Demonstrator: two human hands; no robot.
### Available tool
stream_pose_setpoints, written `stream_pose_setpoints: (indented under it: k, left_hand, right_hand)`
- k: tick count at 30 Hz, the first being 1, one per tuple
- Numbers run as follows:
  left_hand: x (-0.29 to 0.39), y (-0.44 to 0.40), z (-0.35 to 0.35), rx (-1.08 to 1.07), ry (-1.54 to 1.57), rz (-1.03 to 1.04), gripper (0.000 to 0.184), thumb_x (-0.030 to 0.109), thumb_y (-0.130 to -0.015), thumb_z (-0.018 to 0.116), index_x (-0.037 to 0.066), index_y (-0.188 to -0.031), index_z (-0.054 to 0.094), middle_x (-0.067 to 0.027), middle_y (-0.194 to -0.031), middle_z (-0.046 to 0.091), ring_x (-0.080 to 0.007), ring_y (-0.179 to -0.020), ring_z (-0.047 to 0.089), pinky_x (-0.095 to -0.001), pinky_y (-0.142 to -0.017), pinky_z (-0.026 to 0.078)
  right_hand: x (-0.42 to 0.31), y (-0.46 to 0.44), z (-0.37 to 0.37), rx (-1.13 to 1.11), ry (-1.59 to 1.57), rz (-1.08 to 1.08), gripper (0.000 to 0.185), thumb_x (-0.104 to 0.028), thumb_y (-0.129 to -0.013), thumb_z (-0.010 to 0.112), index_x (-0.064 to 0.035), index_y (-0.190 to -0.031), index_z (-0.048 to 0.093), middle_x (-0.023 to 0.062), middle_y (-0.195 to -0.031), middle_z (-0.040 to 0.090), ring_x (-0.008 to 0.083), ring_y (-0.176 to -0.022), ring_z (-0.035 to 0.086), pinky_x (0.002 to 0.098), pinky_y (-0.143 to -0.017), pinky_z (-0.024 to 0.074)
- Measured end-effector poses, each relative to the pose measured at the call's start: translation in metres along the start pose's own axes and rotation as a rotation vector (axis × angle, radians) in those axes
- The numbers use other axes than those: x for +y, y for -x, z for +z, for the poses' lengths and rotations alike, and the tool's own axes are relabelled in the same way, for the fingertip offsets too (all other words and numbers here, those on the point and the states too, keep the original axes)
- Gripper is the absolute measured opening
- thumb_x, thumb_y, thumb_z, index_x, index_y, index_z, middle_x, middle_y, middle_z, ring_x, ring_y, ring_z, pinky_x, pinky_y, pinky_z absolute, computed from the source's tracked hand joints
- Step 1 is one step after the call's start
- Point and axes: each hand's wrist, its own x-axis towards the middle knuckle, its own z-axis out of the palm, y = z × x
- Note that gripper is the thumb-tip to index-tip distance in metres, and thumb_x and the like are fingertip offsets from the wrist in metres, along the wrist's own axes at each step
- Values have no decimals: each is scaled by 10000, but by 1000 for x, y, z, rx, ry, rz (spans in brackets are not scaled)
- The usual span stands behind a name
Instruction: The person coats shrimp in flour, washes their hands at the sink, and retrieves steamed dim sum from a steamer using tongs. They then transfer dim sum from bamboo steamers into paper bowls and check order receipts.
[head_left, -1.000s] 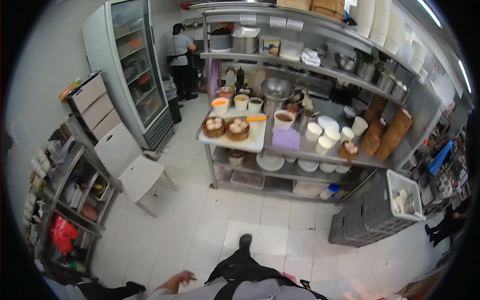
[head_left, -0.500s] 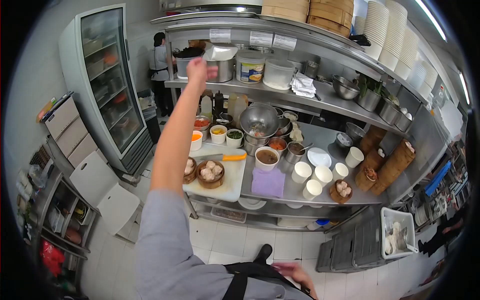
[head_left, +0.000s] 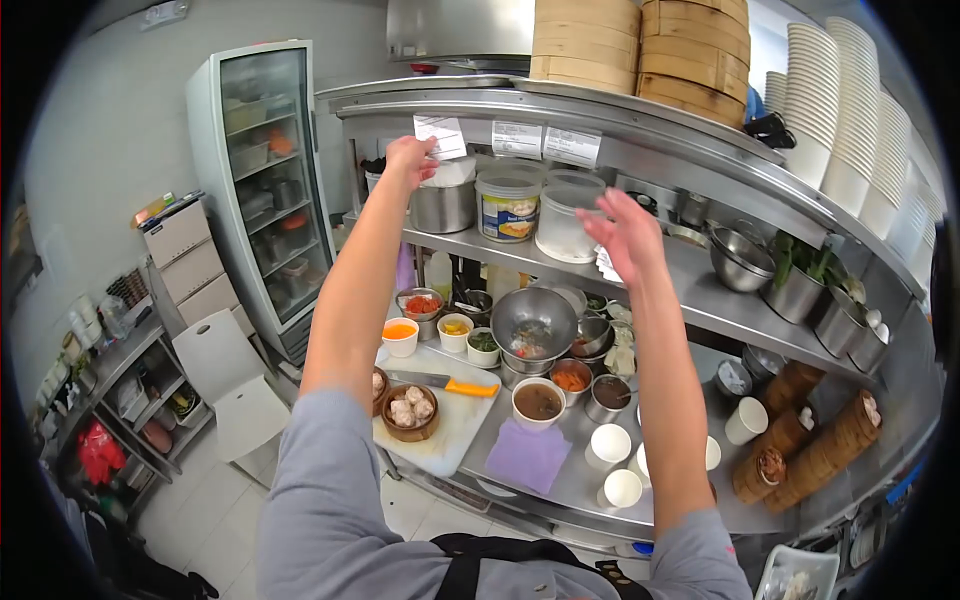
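Observation:
My left hand (head_left: 412,160) is raised to the upper shelf edge, its fingers pinched on the lower right part of a white paper slip (head_left: 441,136), which hangs tilted. Two more printed slips (head_left: 517,139) hang to the right of it. My right hand (head_left: 622,232) is lifted in front of the middle shelf with its fingers apart and nothing in it, near a clear lidded tub (head_left: 569,222). Behind my left hand stands a steel pot (head_left: 443,207), beside a labelled tub (head_left: 508,205).
Below are a cutting board (head_left: 452,432) with an orange-handled knife (head_left: 468,388), dumplings in a bamboo basket (head_left: 409,413), a soup bowl (head_left: 537,402), a purple cloth (head_left: 527,456) and white cups (head_left: 608,446). Bamboo steamers (head_left: 694,50) stand on top. A fridge (head_left: 265,190) is at left.
My left hand has gone from reaching in front of the pots to holding the left slip, which is now tilted. My right hand has risen from near my waist. The view is closer to the shelves.

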Motion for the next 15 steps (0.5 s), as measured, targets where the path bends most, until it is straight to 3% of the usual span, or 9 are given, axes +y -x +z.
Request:
stream_pose_setpoints:
  k: [4,5,8,15]
  left_hand:
    - [-1,11,1,-93,32,92,172,122,-797,661,47,-902,548,-43,-734,571,-119,-517,501,-247,-399,359]
    - [-6,13,1,-99,19,113,165,121,-794,662,47,-901,560,-37,-742,576,-109,-528,489,-240,-403,346]
    - [-6,23,2,-114,4,185,133,121,-791,658,55,-893,604,-10,-759,581,-78,-586,454,-226,-430,314]
    - [-21,53,9,-326,219,208,156,67,-846,577,-8,-980,549,-106,-940,630,-192,-779,617,-315,-579,503]
  right_hand:
    - [14,-63,19,-140,8,48,334,-164,-868,600,56,-1089,478,159,-1064,537,297,-889,624,330,-653,519]
    - [20,-68,19,-57,61,2,249,-150,-866,600,41,-1009,530,140,-932,596,240,-776,640,293,-583,507]
    - [21,-37,1,145,148,-151,163,-102,-847,607,43,-912,573,109,-777,620,186,-610,625,277,-503,490]
    - [-3,-36,-25,254,164,-352,106,-55,-828,584,43,-870,583,105,-743,622,154,-585,592,242,-514,452]
